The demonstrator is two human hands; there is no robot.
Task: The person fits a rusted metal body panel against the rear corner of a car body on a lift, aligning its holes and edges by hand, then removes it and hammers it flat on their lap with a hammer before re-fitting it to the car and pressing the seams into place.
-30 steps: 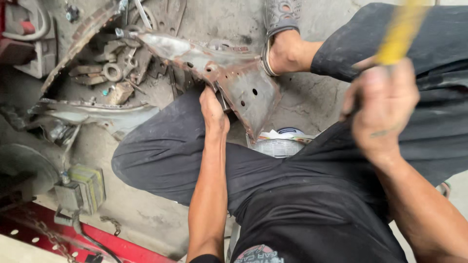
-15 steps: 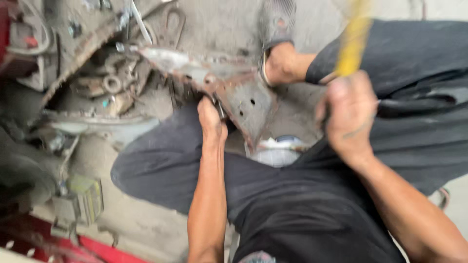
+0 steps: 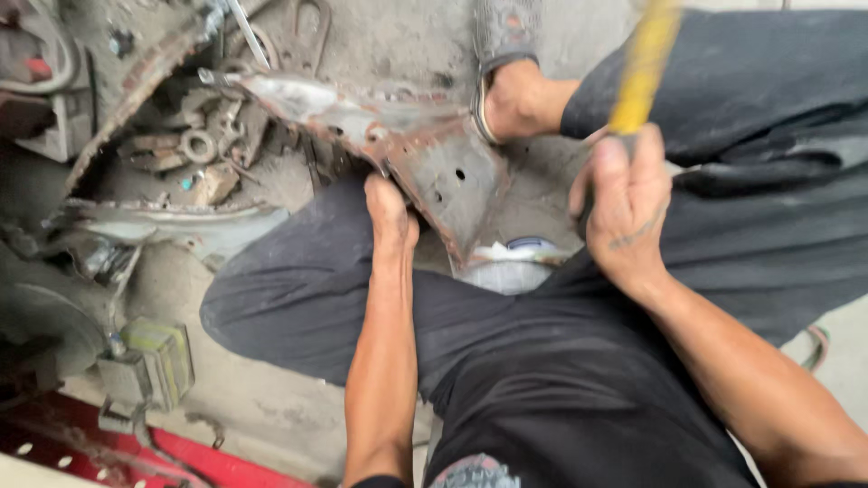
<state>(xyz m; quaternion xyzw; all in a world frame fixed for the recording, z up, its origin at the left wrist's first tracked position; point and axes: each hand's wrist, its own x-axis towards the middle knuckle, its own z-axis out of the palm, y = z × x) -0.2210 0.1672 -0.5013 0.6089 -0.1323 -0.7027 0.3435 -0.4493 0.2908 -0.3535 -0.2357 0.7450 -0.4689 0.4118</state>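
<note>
A dusty concrete floor [image 3: 271,407] carries everything here, with a red metal edge [image 3: 136,452] along its near left corner. Nearest the camera, the person sits low in black trousers [image 3: 561,389], knees spread to either side. The left hand [image 3: 391,215] reaches forward between the knees; its fingers are curled under and closed against the near edge of a rusty, bent sheet-metal panel [image 3: 425,154], though what they pinch there is hidden by the back of the hand. The right hand [image 3: 626,210] is raised beside the right knee, its fingers wrapped tight in a fist around a yellow handle [image 3: 644,68], which rises blurred toward the top of the view; the tool's head is out of sight. Just below the panel's tip, between the two hands, lies a pale round container [image 3: 511,262]. The panel stretches away to the upper left, its far end near a heap of greasy scrap parts and rings [image 3: 194,149]. Beyond it a sandalled foot [image 3: 506,81] rests on the floor.
</note>
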